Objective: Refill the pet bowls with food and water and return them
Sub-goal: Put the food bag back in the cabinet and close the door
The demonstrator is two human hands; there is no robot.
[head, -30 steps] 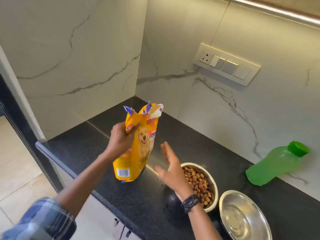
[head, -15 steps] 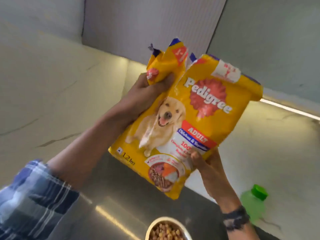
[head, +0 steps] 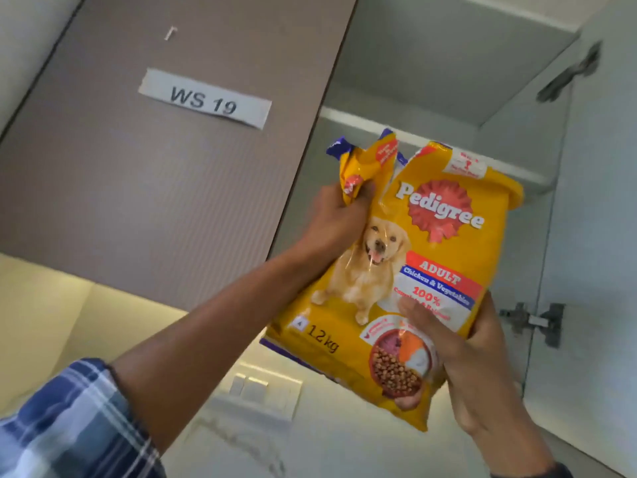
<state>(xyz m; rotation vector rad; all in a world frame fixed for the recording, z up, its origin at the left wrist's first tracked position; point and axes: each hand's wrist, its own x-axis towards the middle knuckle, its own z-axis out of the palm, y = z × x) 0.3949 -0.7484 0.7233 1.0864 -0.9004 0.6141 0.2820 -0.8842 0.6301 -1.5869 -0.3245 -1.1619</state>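
Home kitchen: open wall cabinet [head: 448,63] (door labelled), marble backsplash [head: 310,443], switch plate [head: 265,391].

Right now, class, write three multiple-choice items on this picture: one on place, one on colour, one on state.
1. Where is the dog food bag?
A. On the counter
B. Raised before the open cabinet
C. On the floor

2. The bag is mainly:
A. Yellow
B. Green
C. White

3. How is the bag held?
A. Left hand only
B. Right hand only
C. Both hands

Answers: 1 B, the shelf edge shows behind it; 2 A, yellow covers its front; 3 C, left grips the crumpled top, right the lower part.
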